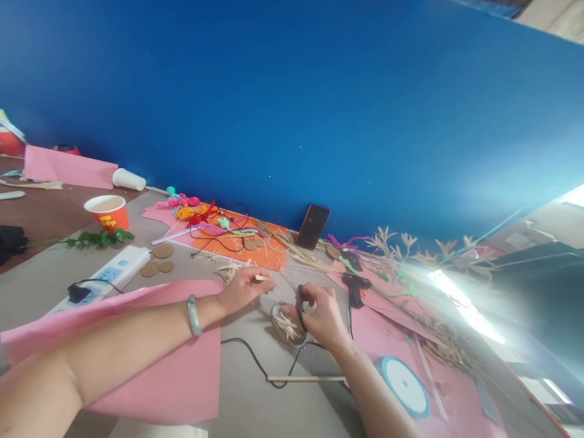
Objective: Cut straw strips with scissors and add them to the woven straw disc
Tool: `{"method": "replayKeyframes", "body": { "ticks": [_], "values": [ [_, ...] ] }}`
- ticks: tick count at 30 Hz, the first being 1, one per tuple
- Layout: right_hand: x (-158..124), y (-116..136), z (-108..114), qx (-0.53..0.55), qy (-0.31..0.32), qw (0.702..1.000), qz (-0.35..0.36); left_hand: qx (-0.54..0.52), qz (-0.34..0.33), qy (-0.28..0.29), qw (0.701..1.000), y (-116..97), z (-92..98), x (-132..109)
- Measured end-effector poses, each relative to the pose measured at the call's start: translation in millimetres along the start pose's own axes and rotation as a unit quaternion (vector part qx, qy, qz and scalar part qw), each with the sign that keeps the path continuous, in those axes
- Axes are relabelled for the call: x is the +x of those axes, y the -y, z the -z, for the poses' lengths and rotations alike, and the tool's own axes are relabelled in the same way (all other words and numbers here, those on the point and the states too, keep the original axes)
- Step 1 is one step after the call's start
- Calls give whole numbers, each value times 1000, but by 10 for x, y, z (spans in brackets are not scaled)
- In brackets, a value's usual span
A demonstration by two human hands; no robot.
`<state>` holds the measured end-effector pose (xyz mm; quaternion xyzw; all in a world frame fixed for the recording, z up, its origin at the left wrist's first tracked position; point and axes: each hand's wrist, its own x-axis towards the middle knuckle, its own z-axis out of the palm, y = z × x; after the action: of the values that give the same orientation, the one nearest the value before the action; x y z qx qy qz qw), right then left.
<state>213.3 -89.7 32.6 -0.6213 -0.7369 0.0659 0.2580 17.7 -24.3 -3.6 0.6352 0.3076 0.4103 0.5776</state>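
Observation:
My left hand (pixel 244 287) rests on the grey table with its fingers pinched on a thin pale straw piece (pixel 263 278). A green bangle (pixel 194 315) circles that wrist. My right hand (pixel 322 315) is closed around the black handles of scissors (pixel 300 304), just right of the left hand. Under the right hand sits a small clear dish (pixel 285 325) holding several short straw cuttings. A pink paper sheet (pixel 177 377) lies beneath my left forearm.
A black cable (pixel 249 353) and a wooden stick (pixel 305 378) lie near me. An orange sheet (pixel 237 246) with coloured pipe cleaners, a dark phone (pixel 313 226), a red paper cup (pixel 108 211), a white power strip (pixel 107 275), dried stalks (pixel 410 255) and a tape roll (pixel 404 384) surround the hands.

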Motion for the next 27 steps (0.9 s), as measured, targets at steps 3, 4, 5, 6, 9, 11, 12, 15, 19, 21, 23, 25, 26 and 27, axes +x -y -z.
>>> {"method": "replayKeyframes", "body": {
  "ticks": [3,4,5,6,9,11,12,15,19,21,23,25,26,27],
  "values": [
    [12,-59,29,-41,38,998,21,-6,18,-19,1000,-33,5,-1],
    [14,-70,31,-54,47,997,24,-5,24,-25,999,-33,5,-2],
    [15,-75,30,-66,53,996,25,-3,29,-30,999,-28,5,-3],
    [16,-77,28,-76,56,995,26,-1,32,-32,999,-19,4,-4],
    [15,-72,20,-94,55,993,33,-1,33,-34,999,15,2,-5],
    [14,-72,13,-99,55,993,34,-9,35,-33,999,29,-1,-6],
    [15,-75,10,-100,57,993,33,-13,37,-33,999,31,-3,-7],
    [19,-87,-1,-105,70,992,28,-17,36,-34,999,14,-8,-12],
    [27,-95,-8,-106,78,991,24,7,21,-32,999,-26,-11,-21],
    [28,-93,-10,-99,78,992,24,17,17,-27,999,-36,-11,-23],
    [27,-89,-12,-97,75,992,25,18,15,-20,1000,-37,-11,-23],
    [27,-86,-13,-101,74,992,24,19,14,-19,1000,-34,-10,-21],
    [27,-86,-14,-103,74,992,24,21,13,-20,999,-31,-10,-20],
    [27,-87,-15,-104,74,992,24,23,12,-21,999,-29,-9,-19]
  ]
}}
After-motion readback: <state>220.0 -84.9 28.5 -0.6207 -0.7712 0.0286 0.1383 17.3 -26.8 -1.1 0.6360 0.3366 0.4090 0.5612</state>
